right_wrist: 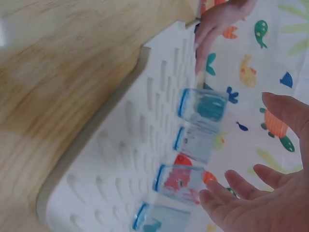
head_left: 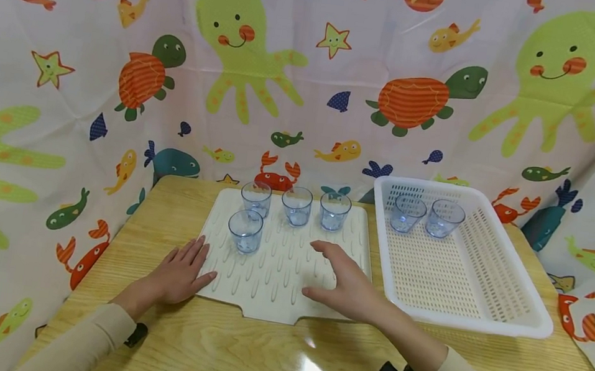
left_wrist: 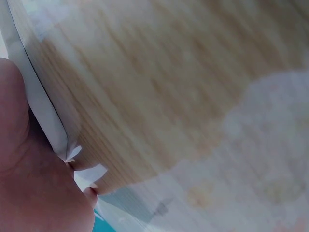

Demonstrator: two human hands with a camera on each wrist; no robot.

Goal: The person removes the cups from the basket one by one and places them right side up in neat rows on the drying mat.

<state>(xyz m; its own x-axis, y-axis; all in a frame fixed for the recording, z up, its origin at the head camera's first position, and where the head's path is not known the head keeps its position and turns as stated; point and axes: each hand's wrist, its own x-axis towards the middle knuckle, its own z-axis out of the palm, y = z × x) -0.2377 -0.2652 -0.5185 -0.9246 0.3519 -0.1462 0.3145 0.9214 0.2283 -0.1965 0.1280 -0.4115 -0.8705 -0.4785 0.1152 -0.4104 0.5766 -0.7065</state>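
Observation:
Clear blue-tinted glasses stand on a cream ridged drying mat (head_left: 272, 289): a back row with a left glass (head_left: 255, 200), a middle glass (head_left: 296, 208) and a right glass (head_left: 334, 213). A fourth-place front glass (head_left: 246, 232) stands before the left one. My left hand (head_left: 181, 273) lies with straight fingers at the mat's left edge, its thumb over the rim. Above the mat's right part hovers my right hand (head_left: 343, 285), thumb and fingers spread apart, holding nothing. The right wrist view shows that same hand (right_wrist: 270, 198) apart from the glasses.
A white perforated plastic basket (head_left: 465, 323) stands right of the mat, with two similar glasses, a left one (head_left: 408, 215) and a right one (head_left: 444, 220), at its back. Everything rests on a wooden table (head_left: 229, 358). A sea-animal print curtain (head_left: 294, 41) surrounds the back and sides.

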